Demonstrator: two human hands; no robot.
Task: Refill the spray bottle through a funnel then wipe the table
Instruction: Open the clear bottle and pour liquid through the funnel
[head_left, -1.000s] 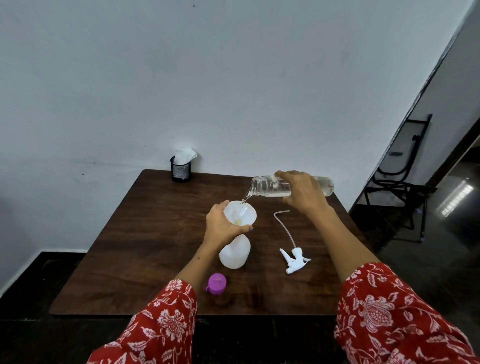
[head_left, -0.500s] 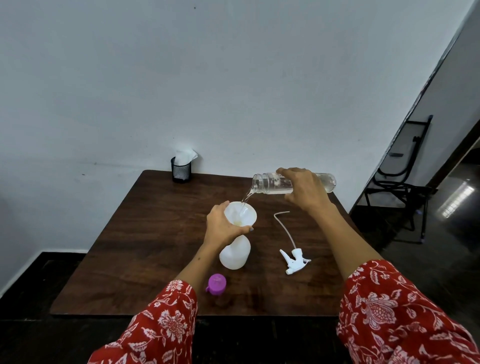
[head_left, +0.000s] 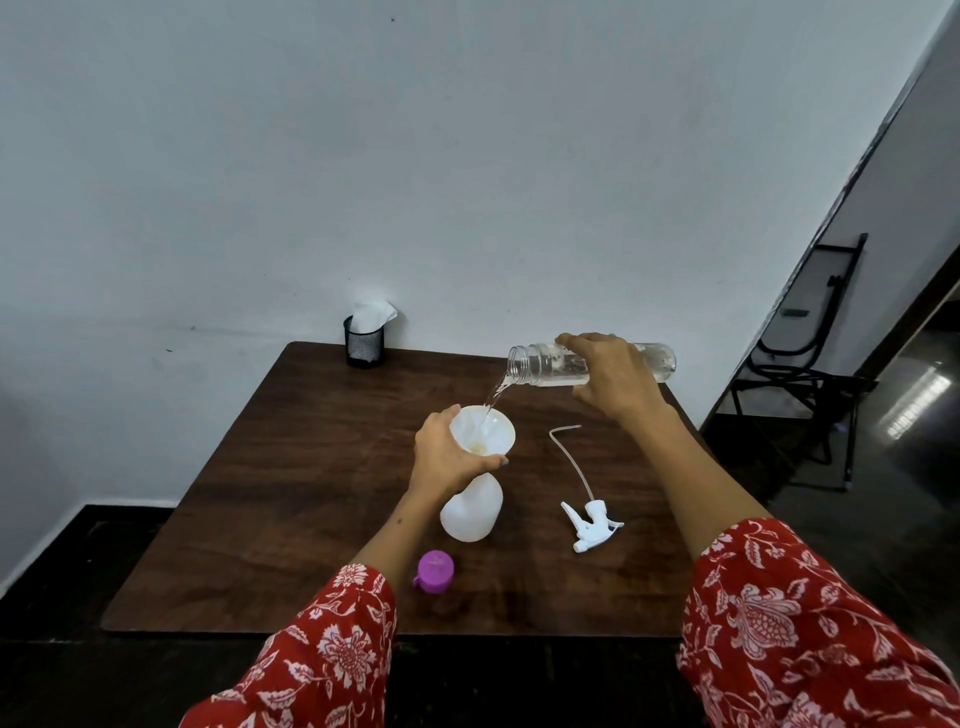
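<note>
A white spray bottle body (head_left: 471, 512) stands near the middle of the wooden table (head_left: 291, 467) with a white funnel (head_left: 483, 432) in its neck. My left hand (head_left: 445, 457) grips the funnel and bottle neck. My right hand (head_left: 615, 376) holds a clear water bottle (head_left: 545, 365) tipped almost level, its mouth to the left. A thin stream of water runs from it into the funnel. The white spray trigger head (head_left: 589, 525) with its long tube lies on the table to the right.
A purple cap (head_left: 434, 570) lies near the table's front edge. A black mesh cup (head_left: 363, 345) holding a white cloth stands at the back left by the wall. A black folding chair (head_left: 810, 364) is on the floor to the right.
The clear bottle has risen slightly and tipped a little more while water keeps running into the funnel. My left hand has stayed on the funnel.
</note>
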